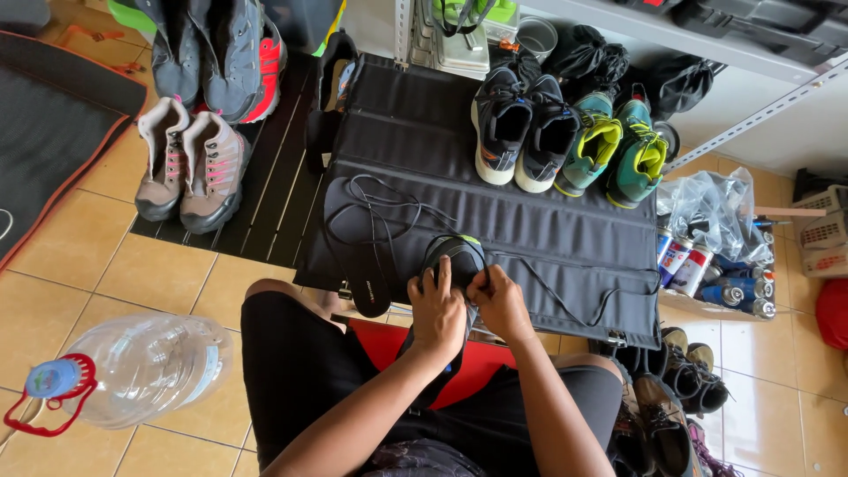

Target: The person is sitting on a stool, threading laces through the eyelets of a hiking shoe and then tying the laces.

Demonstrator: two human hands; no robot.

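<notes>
I see a black mat (530,221) spread over the tile floor (150,274), hemmed by shoes and cans, with open tile to my left. On its near edge sits the black shoe (455,256). My left hand (438,311) and right hand (500,300) pinch closed on its black lace (565,305).

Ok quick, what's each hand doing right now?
Left hand: closed, gripping the black shoe.
Right hand: closed, fingers pinching the black lace at the shoe.
</notes>
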